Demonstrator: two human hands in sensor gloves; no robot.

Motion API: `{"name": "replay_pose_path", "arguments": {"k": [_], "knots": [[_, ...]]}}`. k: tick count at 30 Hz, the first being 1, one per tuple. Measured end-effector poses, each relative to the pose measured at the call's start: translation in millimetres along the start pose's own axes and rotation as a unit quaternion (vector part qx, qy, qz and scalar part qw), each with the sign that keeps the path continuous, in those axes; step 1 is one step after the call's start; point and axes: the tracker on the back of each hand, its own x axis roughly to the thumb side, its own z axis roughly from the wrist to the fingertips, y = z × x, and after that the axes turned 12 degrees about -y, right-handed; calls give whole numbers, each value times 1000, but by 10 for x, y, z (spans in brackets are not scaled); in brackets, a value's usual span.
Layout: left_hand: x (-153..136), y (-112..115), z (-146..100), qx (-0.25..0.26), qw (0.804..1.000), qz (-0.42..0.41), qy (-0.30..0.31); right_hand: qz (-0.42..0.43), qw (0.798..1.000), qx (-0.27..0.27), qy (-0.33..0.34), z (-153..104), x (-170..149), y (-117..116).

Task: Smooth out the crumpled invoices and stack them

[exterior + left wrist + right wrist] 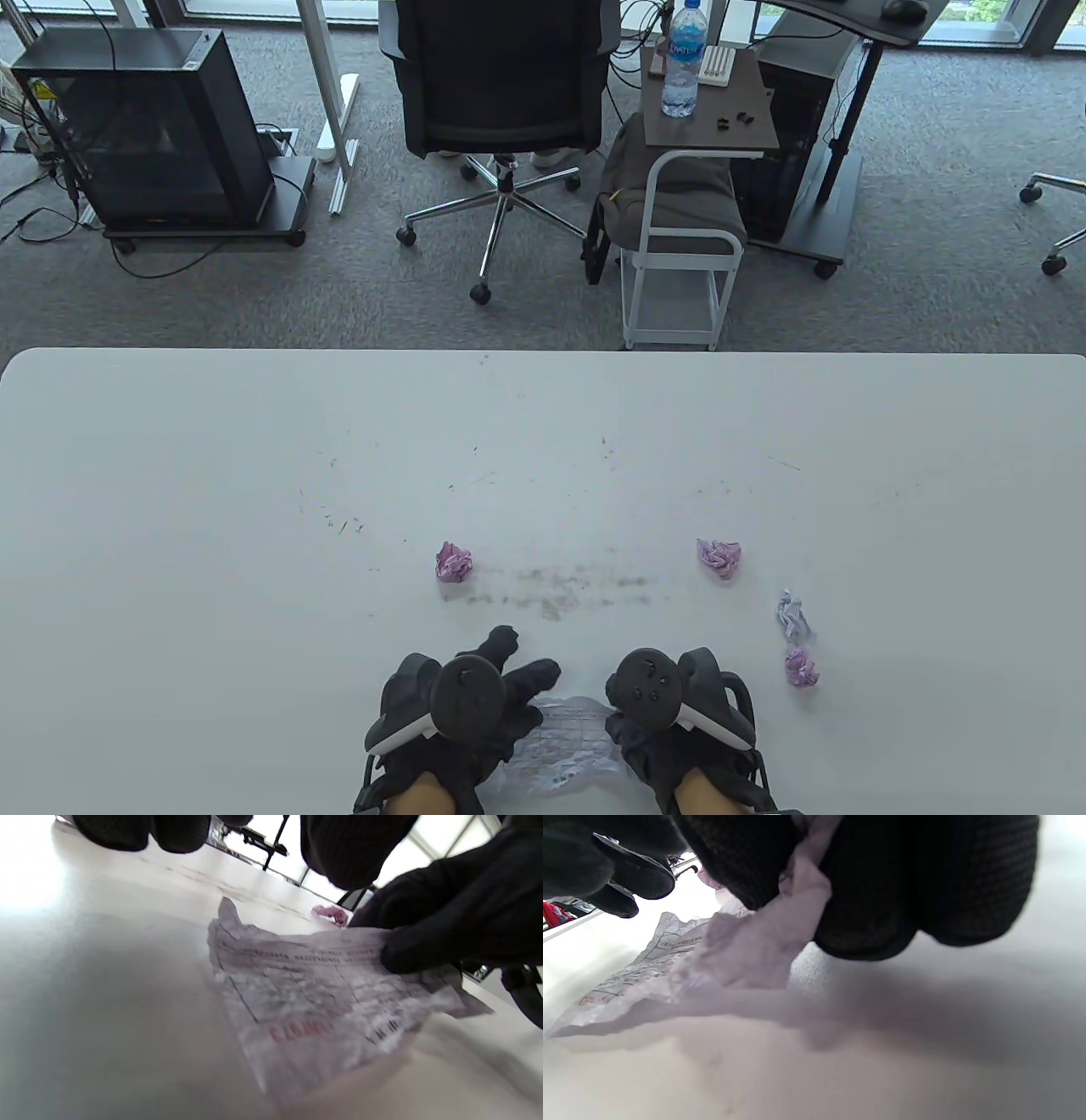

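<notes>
Only partly flattened, invoice [567, 740] between left grip [475, 696] and right grip [670, 705].

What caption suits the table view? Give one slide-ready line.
Gloved left hand and right hand spread a creased invoice while four crumpled ones wait on the white table.

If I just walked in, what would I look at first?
Two black-gloved hands, the left hand and the right hand, at the near edge of the white table, with a wrinkled white invoice opened out between them; the right hand pinches its edge. Next, the little paper balls: a pink one beyond the left hand, and another pink one, a bluish-white one and a third pink one off to the right.
</notes>
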Motion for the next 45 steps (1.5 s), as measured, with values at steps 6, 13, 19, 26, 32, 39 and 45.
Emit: {"name": "replay_pose_path", "arguments": {"k": [6,13,19,26,32,39,45], "knots": [[-14,257,149,-153,979,97,-90,-8,1000,1,-2,7,-33,-11],[-155,283,163,-183,971,56,-143,-2,999,-25,-33,4,-114,56],[-195,284,164,-183,970,51,-149,0,997,-34,-72,-6,-242,109],[-202,286,162,-183,971,46,-148,9,985,-146,-87,-178,-192,333],[-206,292,164,-184,971,43,-145,7,989,-80,124,-251,267,187],[-204,290,160,-185,971,42,-145,-154,963,38,218,-289,773,-265],[-198,286,161,-187,970,40,-149,-113,972,114,171,-193,643,-285]]}}
